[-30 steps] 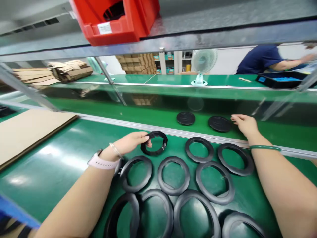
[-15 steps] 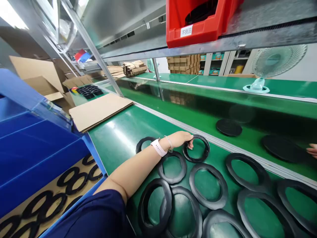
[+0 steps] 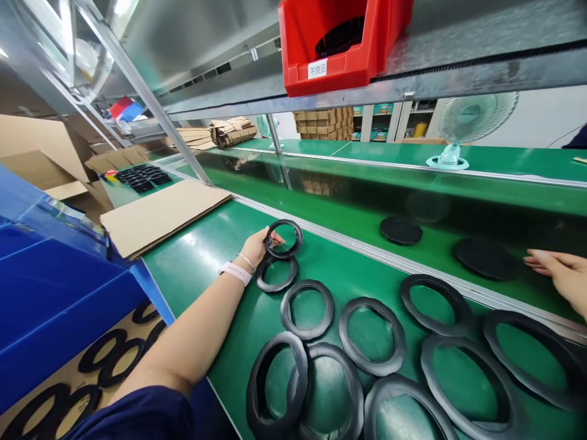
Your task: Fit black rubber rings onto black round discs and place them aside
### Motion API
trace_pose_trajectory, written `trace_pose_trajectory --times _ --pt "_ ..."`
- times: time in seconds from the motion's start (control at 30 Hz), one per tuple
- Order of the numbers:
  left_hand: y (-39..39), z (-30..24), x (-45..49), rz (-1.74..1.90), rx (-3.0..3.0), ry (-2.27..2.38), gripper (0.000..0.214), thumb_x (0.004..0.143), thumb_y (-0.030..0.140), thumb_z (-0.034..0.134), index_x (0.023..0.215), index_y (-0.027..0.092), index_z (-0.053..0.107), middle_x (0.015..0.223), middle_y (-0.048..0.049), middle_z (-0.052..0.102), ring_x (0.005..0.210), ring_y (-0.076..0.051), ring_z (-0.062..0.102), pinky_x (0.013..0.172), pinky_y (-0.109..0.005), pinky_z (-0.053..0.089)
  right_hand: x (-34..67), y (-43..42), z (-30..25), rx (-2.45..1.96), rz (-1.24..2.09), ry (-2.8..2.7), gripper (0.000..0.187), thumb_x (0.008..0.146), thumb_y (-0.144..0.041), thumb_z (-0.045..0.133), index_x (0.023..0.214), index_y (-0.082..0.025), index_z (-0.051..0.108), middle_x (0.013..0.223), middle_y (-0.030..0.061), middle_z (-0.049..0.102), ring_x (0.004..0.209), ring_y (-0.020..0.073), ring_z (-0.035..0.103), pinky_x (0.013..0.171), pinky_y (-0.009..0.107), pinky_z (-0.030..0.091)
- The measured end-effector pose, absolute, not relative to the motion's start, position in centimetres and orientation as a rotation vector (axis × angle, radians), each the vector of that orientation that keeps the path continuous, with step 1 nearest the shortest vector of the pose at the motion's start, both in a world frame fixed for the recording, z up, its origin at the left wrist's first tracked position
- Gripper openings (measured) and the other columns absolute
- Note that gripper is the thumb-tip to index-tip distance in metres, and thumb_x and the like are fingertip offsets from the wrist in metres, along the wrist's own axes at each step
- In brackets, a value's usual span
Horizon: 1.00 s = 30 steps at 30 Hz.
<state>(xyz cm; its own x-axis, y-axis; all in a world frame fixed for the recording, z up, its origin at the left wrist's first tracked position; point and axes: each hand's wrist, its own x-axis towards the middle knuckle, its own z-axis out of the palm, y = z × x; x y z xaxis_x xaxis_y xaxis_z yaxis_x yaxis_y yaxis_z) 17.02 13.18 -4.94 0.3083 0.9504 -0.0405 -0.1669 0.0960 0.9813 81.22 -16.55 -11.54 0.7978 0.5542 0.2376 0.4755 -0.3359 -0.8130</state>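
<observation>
My left hand is closed on a black rubber ring, held tilted just above the green bench near the metal rail. Directly below it lies another ring flat on the bench. Several more black rings are spread across the bench in front of me. My right hand reaches in from the right edge, fingers stretched out flat, its fingertips at a black disc on the lower conveyor belt. A second black disc lies further left on that belt.
A blue bin at left holds black rings on cardboard. A cardboard sheet lies on the bench behind my left hand. A red bin sits on the overhead shelf. A small fan stands beyond the belt.
The view swung left, bringing the blue bin into sight. My left hand carried its ring leftward and lifted it over another ring. My right hand stays stretched toward the disc on the belt.
</observation>
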Motion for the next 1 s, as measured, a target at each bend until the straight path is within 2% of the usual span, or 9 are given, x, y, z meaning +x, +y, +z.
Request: trace_pose_trajectory --times 0.1,0.17,0.37,0.53,0.63,0.83,1.0 --pt "14.4 -5.7 21.0 0.992 1.049 0.823 0.035 0.096 0.041 0.054 0.072 0.015 0.057 0.069 -0.0016 0.067 0.071 -0.016 0.067 0.077 -0.034 0.054 79.9 -16.3 -10.2 -1.927 0.195 -0.695 0.022 0.077 -0.053 0.068 0.081 -0.032 0.074 0.094 0.0151 0.072 0.092 0.0347 0.068 0.099 0.053 0.048" --pt "14.6 -5.8 24.3 0.940 0.992 0.757 0.034 0.096 0.039 0.054 0.071 0.015 0.056 0.068 -0.0036 0.067 0.073 -0.017 0.069 0.080 -0.036 0.055 79.5 -16.1 -9.9 -1.906 0.207 -0.666 0.019 0.077 -0.047 0.069 0.082 -0.029 0.074 0.093 0.0132 0.073 0.091 0.0351 0.069 0.099 0.052 0.049" --pt "12.2 -6.2 31.7 0.709 0.917 0.567 0.036 0.099 0.036 0.047 0.071 0.015 0.055 0.074 -0.0095 0.071 0.085 -0.023 0.074 0.093 -0.039 0.055 78.9 -15.8 -9.7 -1.915 0.221 -0.681 0.014 0.086 -0.028 0.067 0.091 -0.018 0.076 0.093 0.0120 0.073 0.088 0.0289 0.071 0.096 0.044 0.053" --pt "9.7 -6.3 32.1 0.477 0.908 0.520 0.032 0.098 0.029 0.048 0.079 0.008 0.064 0.086 -0.0177 0.074 0.088 -0.030 0.075 0.094 -0.046 0.054 78.6 -15.7 -9.5 -1.917 0.227 -0.707 0.013 0.091 -0.023 0.067 0.097 -0.015 0.076 0.094 0.0117 0.073 0.085 0.0229 0.071 0.090 0.033 0.055" --pt "9.2 -6.1 31.3 0.471 0.899 0.517 0.033 0.098 0.029 0.048 0.079 0.008 0.065 0.089 -0.0174 0.074 0.094 -0.030 0.074 0.097 -0.045 0.054 78.5 -15.7 -9.5 -1.908 0.235 -0.714 0.012 0.092 -0.019 0.066 0.097 -0.014 0.075 0.092 0.0116 0.073 0.083 0.0221 0.071 0.088 0.033 0.056" --pt "9.4 -6.2 30.8 0.609 0.884 0.523 0.027 0.095 0.023 0.050 0.079 0.010 0.067 0.091 -0.0152 0.075 0.101 -0.025 0.072 0.107 -0.042 0.049 78.2 -15.5 -9.3 -1.862 0.250 -0.732 0.015 0.090 -0.027 0.069 0.097 -0.015 0.074 0.091 0.0099 0.073 0.084 0.0249 0.071 0.094 0.043 0.055" --pt "9.8 -5.9 30.3 0.575 0.878 0.574 0.022 0.092 0.021 0.055 0.084 0.007 0.070 0.094 -0.0175 0.075 0.101 -0.028 0.071 0.106 -0.046 0.050 76.5 -15.1 -7.8 -1.825 0.250 -0.749 0.025 0.088 -0.036 0.073 0.089 -0.011 0.072 0.084 0.0130 0.073 0.078 0.0256 0.071 0.086 0.044 0.058"
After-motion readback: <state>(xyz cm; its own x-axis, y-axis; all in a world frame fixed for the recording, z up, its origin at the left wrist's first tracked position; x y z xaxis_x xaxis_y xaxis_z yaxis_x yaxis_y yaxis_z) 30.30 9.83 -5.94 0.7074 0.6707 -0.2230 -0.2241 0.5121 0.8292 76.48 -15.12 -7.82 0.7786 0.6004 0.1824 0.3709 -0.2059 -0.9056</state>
